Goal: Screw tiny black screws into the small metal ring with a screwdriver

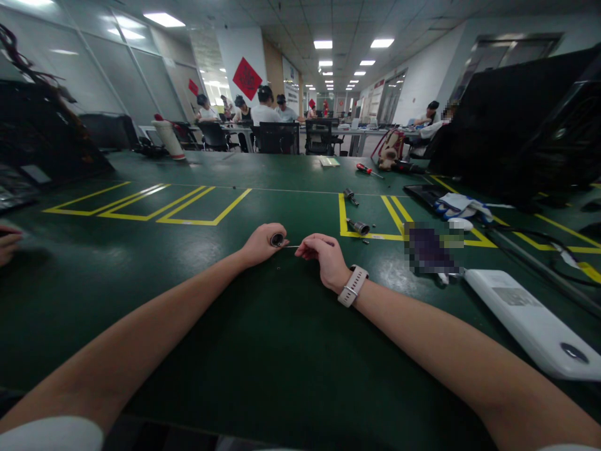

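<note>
My left hand [263, 243] is closed around a small dark metal cylinder [277, 240], whose round open end faces me. A thin, light metal rod [292, 247] runs between that cylinder and my right hand [323, 255]. My right fingers are pinched on the rod's outer end; its exact kind is too small to make out. Both hands are just above the green table [263, 351]. To the right lie two similar metal parts, one farther off [350, 196] and one nearer [359, 227], with tiny loose pieces beside the nearer one.
A red-handled screwdriver [369, 170] lies farther back. On the right are a white power bank [530, 319], a blurred-out dark object [429, 249], gloves [462, 207] and cables. Yellow tape marks the table. Another person's hand [8, 243] shows at the left edge.
</note>
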Demonstrator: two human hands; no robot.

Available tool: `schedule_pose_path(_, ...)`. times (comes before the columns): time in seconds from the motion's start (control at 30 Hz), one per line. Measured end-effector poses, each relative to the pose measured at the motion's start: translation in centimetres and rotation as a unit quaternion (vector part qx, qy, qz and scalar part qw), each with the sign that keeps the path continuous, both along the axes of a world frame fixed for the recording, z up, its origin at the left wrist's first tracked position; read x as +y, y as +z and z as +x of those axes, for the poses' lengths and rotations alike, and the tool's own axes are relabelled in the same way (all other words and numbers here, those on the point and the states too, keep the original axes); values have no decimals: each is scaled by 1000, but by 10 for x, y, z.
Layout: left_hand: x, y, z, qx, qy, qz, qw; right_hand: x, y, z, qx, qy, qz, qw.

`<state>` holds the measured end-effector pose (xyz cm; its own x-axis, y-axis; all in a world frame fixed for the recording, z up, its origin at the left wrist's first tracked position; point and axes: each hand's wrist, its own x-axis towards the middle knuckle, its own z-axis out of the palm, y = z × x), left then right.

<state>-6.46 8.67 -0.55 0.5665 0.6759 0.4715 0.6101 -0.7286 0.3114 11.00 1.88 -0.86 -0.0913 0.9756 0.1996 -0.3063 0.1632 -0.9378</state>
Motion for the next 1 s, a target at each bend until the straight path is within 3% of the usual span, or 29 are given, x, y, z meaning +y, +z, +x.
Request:
schedule_pose_path(0.8,-1,2,1,-10,15,0,1000,-4,5,0,-78,-23,4,997)
schedule_pose_path(0.9,1,0,0,-15,39,2,999,-4,5,1,-79,-22,5,997)
schedule_pose_path(1.0,3,-3,-1,-42,123,13,991,-3,4,1,-81,-28,5,996)
